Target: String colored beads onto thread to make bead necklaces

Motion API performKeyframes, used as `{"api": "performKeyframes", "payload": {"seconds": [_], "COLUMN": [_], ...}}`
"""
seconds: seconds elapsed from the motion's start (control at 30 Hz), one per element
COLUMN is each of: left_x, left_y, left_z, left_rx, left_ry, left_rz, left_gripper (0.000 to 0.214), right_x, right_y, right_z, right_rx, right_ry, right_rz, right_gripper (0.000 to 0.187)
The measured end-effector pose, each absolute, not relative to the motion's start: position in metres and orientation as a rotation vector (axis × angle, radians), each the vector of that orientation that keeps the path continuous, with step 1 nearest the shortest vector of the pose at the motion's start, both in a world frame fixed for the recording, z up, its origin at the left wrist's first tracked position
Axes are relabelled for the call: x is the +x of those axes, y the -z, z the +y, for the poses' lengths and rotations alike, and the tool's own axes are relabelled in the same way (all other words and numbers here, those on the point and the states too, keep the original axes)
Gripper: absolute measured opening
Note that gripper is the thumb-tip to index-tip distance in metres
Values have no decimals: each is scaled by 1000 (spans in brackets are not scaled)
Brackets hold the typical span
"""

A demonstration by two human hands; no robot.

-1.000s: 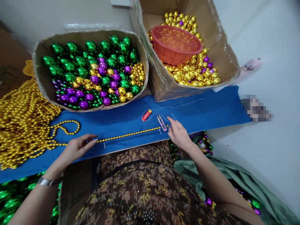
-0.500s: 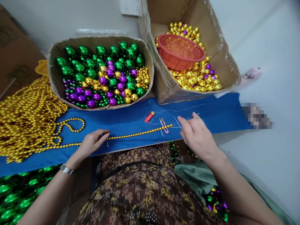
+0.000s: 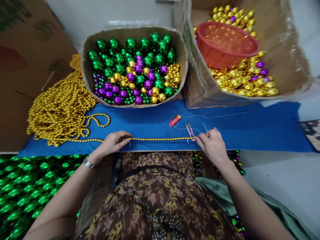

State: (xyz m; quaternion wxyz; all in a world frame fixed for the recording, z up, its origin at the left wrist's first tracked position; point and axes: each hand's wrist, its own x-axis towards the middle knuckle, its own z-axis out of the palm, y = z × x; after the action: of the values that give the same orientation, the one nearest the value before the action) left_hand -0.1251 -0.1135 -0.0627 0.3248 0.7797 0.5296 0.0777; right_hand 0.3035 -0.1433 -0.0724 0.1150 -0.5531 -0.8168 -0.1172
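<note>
A thin strand of gold beads [image 3: 160, 139] lies stretched straight along the front edge of a blue cloth [image 3: 250, 130]. My left hand [image 3: 113, 143] pinches the strand at its left part, fingers closed on it. My right hand [image 3: 212, 145] is closed on the strand's right end, beside small pink snips [image 3: 190, 129] and a red lighter [image 3: 175, 120]. A fine clear thread [image 3: 220, 116] trails across the cloth behind my right hand.
A pile of gold bead strands [image 3: 60, 110] lies at left. A cardboard box of green, purple and gold balls [image 3: 135, 70] stands behind the cloth. Right of it, another box [image 3: 250, 76] holds gold balls and an orange basket [image 3: 225, 43]. Green beads [image 3: 30, 186] lie lower left.
My right hand came back from the thread to the strand's right end and closed on it. The strand is now pulled straight. The view shifted, so everything sits further right.
</note>
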Motion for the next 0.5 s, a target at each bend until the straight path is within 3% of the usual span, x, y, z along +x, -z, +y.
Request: {"api": "performKeyframes", "payload": {"seconds": [0.5], "left_x": [-146], "left_y": [80], "left_z": [-119], "left_rx": [2101], "left_ry": [-154], "left_rz": [1396], "left_gripper": [38], "right_x": [293], "right_y": [109], "right_z": [-146], "right_rx": [-1846], "right_ry": [106], "right_rz": [-2357], "right_gripper": [27]}}
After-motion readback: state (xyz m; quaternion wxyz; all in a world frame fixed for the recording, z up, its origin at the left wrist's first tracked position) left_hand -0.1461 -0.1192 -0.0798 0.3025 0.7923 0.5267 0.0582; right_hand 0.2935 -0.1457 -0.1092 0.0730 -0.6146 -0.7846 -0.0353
